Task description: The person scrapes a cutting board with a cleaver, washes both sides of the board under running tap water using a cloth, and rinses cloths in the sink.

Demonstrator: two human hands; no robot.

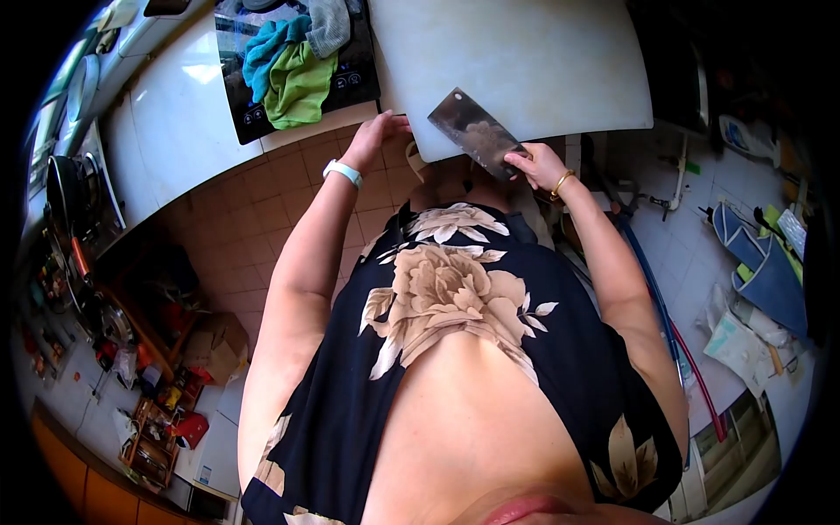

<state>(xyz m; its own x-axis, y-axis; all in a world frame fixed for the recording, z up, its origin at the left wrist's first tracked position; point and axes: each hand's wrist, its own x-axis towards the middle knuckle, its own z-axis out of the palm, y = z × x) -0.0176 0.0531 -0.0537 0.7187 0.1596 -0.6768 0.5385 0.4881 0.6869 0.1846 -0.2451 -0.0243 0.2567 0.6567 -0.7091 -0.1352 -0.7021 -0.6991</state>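
Item: cleaver, broad rectangular blade, angled across the near edge of the white board; whether it touches the board cannot be determined. My right hand, just off that near edge, is closed around the handle end, thumb laid toward the blade; the handle itself is hidden in my grip. My left hand is beside the board's left corner, fingers loosely extended, nothing seen in it; contact with the board is not confirmed.

Handling assessment: I judge the blade rigid, fairly heavy and front-weighted, unlikely to break. Pale specks, possibly water, suggest a slippery face. Correct hold: a full grip on the handle, fingers clear of both long edges, since the sharp one is not distinguishable.
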